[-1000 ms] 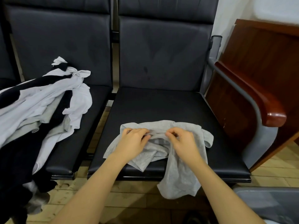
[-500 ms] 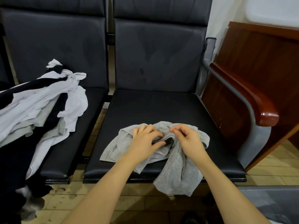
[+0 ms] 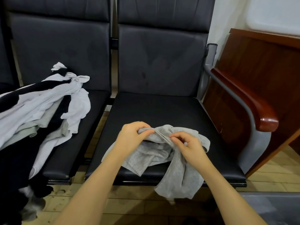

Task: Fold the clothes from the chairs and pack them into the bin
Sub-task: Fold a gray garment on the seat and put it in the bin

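A crumpled grey garment (image 3: 177, 174) lies on the front of the right black chair seat (image 3: 154, 109), one end hanging over the seat's front edge. My left hand (image 3: 131, 135) grips a bunched edge of it at the upper left. My right hand (image 3: 190, 146) pinches the same hem a little to the right. The stretch of hem between the two hands is raised off the seat. A pile of white, grey and black clothes (image 3: 40, 111) covers the left chair and spills toward the floor. The grey bin (image 3: 276, 208) shows its corner at the lower right.
A metal armrest with a red-brown wooden cap (image 3: 253, 108) borders the right chair. Behind it stands a dark wooden desk panel (image 3: 259, 65). The floor below the seats is pale wood planks (image 3: 129, 203). A gap separates the two seats.
Both hands have lifted the grey garment's hem slightly and moved apart along it; my left hand now bunches more fabric. The view shifted a little.
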